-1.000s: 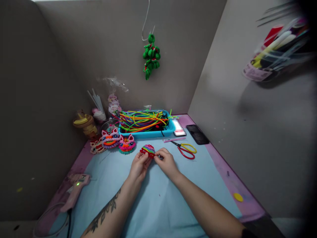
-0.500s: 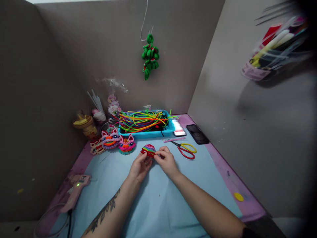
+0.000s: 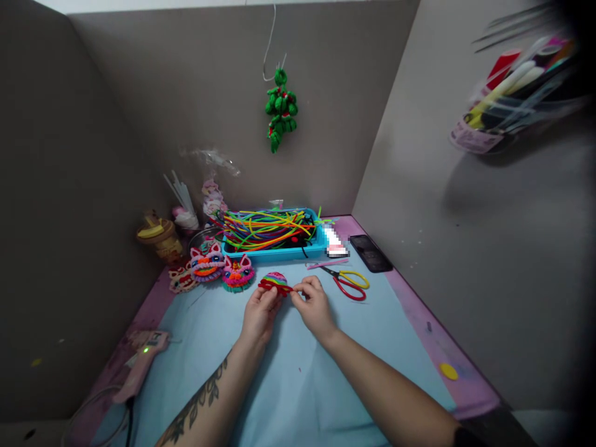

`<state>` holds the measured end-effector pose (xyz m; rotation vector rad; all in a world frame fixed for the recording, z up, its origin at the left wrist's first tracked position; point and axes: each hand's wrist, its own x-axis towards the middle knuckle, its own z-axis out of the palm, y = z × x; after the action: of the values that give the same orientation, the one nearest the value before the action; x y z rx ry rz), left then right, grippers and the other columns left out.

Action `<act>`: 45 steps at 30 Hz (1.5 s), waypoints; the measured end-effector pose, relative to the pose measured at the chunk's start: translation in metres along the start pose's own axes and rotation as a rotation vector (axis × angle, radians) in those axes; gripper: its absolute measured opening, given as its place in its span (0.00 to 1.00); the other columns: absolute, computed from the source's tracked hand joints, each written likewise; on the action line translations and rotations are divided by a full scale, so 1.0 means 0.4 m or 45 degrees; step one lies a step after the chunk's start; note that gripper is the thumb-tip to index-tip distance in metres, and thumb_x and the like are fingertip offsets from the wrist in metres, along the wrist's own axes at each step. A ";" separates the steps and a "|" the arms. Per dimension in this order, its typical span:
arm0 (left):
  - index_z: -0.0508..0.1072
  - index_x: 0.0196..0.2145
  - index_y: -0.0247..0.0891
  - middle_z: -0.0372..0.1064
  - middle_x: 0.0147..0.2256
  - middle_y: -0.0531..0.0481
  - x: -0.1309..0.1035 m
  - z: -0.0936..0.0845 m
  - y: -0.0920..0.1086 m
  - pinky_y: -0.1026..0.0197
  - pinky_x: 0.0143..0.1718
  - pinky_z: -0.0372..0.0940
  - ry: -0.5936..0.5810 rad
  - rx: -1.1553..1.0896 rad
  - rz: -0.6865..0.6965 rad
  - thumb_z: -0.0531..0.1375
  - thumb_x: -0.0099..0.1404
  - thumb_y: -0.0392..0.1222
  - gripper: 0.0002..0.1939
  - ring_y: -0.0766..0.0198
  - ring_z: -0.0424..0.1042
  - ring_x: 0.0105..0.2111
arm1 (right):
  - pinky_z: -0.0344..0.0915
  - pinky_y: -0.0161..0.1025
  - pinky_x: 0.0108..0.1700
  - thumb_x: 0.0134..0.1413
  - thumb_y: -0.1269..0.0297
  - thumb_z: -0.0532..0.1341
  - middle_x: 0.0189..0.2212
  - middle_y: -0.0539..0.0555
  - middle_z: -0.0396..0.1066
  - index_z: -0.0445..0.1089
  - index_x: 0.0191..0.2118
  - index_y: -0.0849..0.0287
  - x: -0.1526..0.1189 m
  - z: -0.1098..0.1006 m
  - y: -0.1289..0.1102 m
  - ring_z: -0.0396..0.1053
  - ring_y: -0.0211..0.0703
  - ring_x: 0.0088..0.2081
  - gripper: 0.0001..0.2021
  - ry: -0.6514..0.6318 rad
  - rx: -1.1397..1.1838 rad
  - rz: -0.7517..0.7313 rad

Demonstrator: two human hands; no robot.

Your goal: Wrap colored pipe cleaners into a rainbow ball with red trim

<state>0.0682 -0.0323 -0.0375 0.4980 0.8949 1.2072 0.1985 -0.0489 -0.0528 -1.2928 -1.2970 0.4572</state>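
Observation:
A small dome-shaped piece with rainbow stripes (image 3: 274, 279), apparently of bent pipe cleaners, is held above the blue cloth by my left hand (image 3: 259, 309), thumb in front and fingers behind. Along its lower edge runs a red pipe cleaner (image 3: 284, 289). The right end of that red strand is pinched between thumb and forefinger of my right hand (image 3: 311, 304). Left of the piece sit lion-like pipe-cleaner heads, a pink one (image 3: 238, 273) and a purple-edged one (image 3: 207, 263). Scissors (image 3: 350, 282) with one yellow and one red handle lie right of my right hand.
A blue tray (image 3: 279, 253) full of colourful pipe cleaners stands at the back. A phone (image 3: 371, 252) lies on the right. At left rests a pink glue gun (image 3: 142, 366) with its cable. A pen holder (image 3: 479, 133) hangs on the right wall, a green ornament (image 3: 281, 112) on the back wall.
The striped piece and my left hand have shifted slightly left and turned. More of the red strand shows between the two hands. My right hand is nearly where it was.

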 end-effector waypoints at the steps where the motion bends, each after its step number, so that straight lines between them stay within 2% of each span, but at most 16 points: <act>1: 0.68 0.26 0.36 0.71 0.25 0.53 0.001 0.000 -0.001 0.64 0.35 0.64 0.011 -0.004 0.014 0.71 0.45 0.39 0.15 0.67 0.71 0.27 | 0.63 0.36 0.34 0.48 0.70 0.59 0.31 0.51 0.60 0.72 0.28 0.57 -0.001 0.001 0.000 0.63 0.39 0.32 0.05 -0.006 0.000 -0.012; 7: 0.68 0.26 0.36 0.71 0.24 0.54 0.003 0.002 -0.001 0.64 0.36 0.65 0.038 -0.037 0.043 0.71 0.45 0.37 0.14 0.68 0.71 0.26 | 0.63 0.36 0.34 0.46 0.72 0.59 0.30 0.51 0.61 0.72 0.27 0.57 -0.003 0.004 0.000 0.64 0.39 0.32 0.05 -0.057 -0.028 0.010; 12: 0.68 0.26 0.36 0.71 0.23 0.55 0.002 0.005 0.003 0.66 0.34 0.66 0.039 -0.108 -0.054 0.69 0.47 0.34 0.13 0.70 0.71 0.24 | 0.64 0.36 0.34 0.47 0.71 0.59 0.31 0.51 0.62 0.72 0.29 0.57 -0.002 0.005 0.008 0.64 0.39 0.32 0.05 -0.107 -0.010 0.062; 19: 0.70 0.29 0.36 0.73 0.26 0.53 0.003 0.004 0.002 0.67 0.33 0.66 -0.007 -0.144 -0.165 0.68 0.49 0.33 0.11 0.70 0.72 0.25 | 0.64 0.36 0.35 0.50 0.70 0.59 0.31 0.51 0.62 0.73 0.30 0.57 -0.006 0.003 -0.003 0.65 0.40 0.34 0.05 -0.076 0.033 -0.005; 25: 0.69 0.26 0.36 0.72 0.25 0.53 0.003 0.004 -0.002 0.64 0.37 0.65 -0.034 -0.049 0.039 0.70 0.46 0.37 0.13 0.69 0.71 0.26 | 0.63 0.36 0.34 0.50 0.71 0.59 0.31 0.52 0.65 0.72 0.32 0.57 -0.004 -0.003 -0.013 0.66 0.40 0.33 0.05 -0.104 -0.052 -0.002; 30: 0.71 0.28 0.36 0.70 0.24 0.54 0.001 0.002 -0.005 0.65 0.32 0.63 -0.028 0.160 0.272 0.69 0.48 0.40 0.12 0.68 0.69 0.25 | 0.62 0.36 0.33 0.52 0.70 0.57 0.29 0.51 0.68 0.69 0.32 0.58 -0.003 -0.008 -0.014 0.64 0.39 0.29 0.04 -0.147 -0.106 -0.006; 34: 0.72 0.30 0.35 0.72 0.27 0.51 -0.001 0.002 -0.009 0.64 0.33 0.63 -0.065 0.278 0.332 0.68 0.50 0.41 0.11 0.66 0.70 0.28 | 0.62 0.37 0.35 0.54 0.70 0.55 0.30 0.52 0.70 0.68 0.33 0.58 -0.004 -0.006 -0.011 0.67 0.41 0.32 0.05 -0.212 -0.136 -0.023; 38: 0.71 0.30 0.35 0.72 0.28 0.50 -0.002 0.005 -0.009 0.64 0.34 0.63 -0.064 0.203 0.233 0.69 0.48 0.41 0.13 0.65 0.71 0.29 | 0.62 0.37 0.36 0.55 0.71 0.53 0.29 0.52 0.70 0.67 0.32 0.58 -0.003 -0.004 -0.012 0.68 0.42 0.33 0.06 -0.249 -0.138 -0.068; 42: 0.69 0.27 0.36 0.71 0.26 0.50 -0.003 0.004 -0.009 0.63 0.34 0.64 -0.100 0.096 0.067 0.70 0.46 0.41 0.14 0.65 0.71 0.28 | 0.63 0.37 0.37 0.55 0.72 0.53 0.30 0.53 0.70 0.66 0.32 0.58 -0.004 -0.002 -0.016 0.68 0.43 0.34 0.06 -0.262 -0.124 -0.119; 45: 0.68 0.26 0.36 0.70 0.24 0.52 -0.002 0.001 -0.010 0.63 0.35 0.65 -0.111 0.073 0.008 0.70 0.47 0.41 0.14 0.66 0.71 0.27 | 0.63 0.38 0.38 0.55 0.72 0.53 0.30 0.53 0.71 0.66 0.32 0.58 -0.004 -0.002 -0.019 0.69 0.43 0.35 0.07 -0.248 -0.103 -0.142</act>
<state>0.0708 -0.0341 -0.0399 0.5959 0.8561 1.1595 0.1958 -0.0530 -0.0469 -1.2587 -1.5562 0.4651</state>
